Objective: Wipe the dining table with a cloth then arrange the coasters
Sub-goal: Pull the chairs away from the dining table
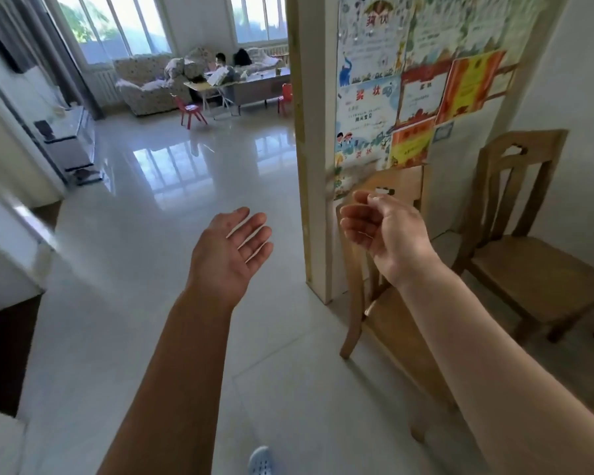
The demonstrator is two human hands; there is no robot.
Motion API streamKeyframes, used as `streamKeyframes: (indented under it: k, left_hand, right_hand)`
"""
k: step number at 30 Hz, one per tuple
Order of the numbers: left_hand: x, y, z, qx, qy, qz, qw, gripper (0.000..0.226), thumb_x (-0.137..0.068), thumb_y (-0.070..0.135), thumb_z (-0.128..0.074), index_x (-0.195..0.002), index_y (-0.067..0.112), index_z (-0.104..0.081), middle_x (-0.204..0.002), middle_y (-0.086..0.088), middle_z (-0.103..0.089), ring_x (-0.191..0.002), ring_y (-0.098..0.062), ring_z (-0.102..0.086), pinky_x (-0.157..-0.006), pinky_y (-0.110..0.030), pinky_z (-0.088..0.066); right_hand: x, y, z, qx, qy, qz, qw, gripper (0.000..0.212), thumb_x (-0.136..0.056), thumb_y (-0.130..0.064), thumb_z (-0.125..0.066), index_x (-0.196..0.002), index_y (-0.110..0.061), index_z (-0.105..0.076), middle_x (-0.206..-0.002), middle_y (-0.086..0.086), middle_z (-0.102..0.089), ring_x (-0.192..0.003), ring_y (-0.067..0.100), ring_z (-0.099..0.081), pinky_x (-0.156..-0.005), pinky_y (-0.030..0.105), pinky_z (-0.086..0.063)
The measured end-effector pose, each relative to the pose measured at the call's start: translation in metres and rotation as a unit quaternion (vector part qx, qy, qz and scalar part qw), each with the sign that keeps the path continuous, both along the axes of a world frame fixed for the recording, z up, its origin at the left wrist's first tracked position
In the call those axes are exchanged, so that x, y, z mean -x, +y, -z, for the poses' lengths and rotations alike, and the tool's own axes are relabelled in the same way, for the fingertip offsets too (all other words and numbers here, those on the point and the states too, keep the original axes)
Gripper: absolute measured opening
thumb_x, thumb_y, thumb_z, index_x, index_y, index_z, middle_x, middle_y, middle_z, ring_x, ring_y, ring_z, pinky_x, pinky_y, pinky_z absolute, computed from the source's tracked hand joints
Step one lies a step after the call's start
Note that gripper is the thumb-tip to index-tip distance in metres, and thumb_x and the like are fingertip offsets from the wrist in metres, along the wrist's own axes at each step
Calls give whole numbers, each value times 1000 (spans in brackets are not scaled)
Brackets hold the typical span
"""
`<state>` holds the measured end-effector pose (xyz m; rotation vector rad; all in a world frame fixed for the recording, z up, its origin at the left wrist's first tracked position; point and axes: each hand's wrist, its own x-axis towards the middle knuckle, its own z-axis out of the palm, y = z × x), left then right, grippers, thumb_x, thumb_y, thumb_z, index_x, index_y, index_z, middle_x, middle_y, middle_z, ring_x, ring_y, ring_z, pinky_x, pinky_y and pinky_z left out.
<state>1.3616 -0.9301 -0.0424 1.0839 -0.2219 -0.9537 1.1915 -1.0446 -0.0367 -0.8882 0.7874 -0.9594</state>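
Both arms reach forward over a glossy tiled floor. My left hand [232, 248] is open, palm turned up and inward, fingers straight and slightly apart, holding nothing. My right hand [379, 228] hovers in front of a wooden chair [396, 323], fingers loosely curled and apart, with nothing in them. No cloth, no coasters and no dining table show in the head view.
A wall end with a wooden corner trim [306, 138] and colourful certificates [415, 80] stands just ahead. A second wooden chair [525, 234] is at the right. Far back are a sofa [144, 84], a low table [240, 84], red stools and a seated person.
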Motion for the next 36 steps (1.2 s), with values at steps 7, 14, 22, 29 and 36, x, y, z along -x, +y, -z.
streamKeyframes:
  k: [7,14,22,29,36]
  left_hand:
    - [-75,-164,15,-28,-7,124,992,24,-97,22,-48,-114,11,-62,-93,-4,-74,-80,-18,-68,-68,-31,-55]
    - [-128,-294,30,-68,-24,227,971,17,-97,22,-51,-106,13,-62,-80,-3,-75,-67,-16,-69,-56,-26,-57]
    - [-121,-441,62,-117,-56,372,919,20,-100,25,-47,-108,12,-61,-96,-7,-73,-84,-20,-67,-87,-39,-52]
    - [-102,-529,99,-190,-142,401,885,16,-94,29,-58,-101,17,-66,-96,-2,-68,-92,-17,-61,-76,-34,-49]
    - [-79,-604,123,-238,-179,486,822,35,-89,35,-62,-111,9,-66,-97,-15,-70,-94,-27,-65,-86,-35,-51]
  right_hand:
    - [-69,-118,26,-31,4,100,995,24,-101,-15,-43,-108,-4,-63,-83,13,-68,-69,21,-65,-62,29,-55]
    - [-124,-207,37,-52,48,192,979,22,-101,-14,-47,-109,-3,-64,-81,13,-69,-71,22,-66,-67,32,-57]
    - [-144,-308,65,-79,118,279,950,19,-99,-13,-49,-97,-7,-66,-81,15,-72,-70,24,-68,-65,33,-59]
    - [-140,-370,97,-105,170,277,940,16,-99,-14,-51,-98,-7,-65,-91,18,-71,-76,26,-68,-76,36,-58]
    - [-144,-433,131,-165,273,258,912,19,-99,-14,-50,-103,-8,-68,-106,23,-68,-90,30,-69,-87,44,-57]
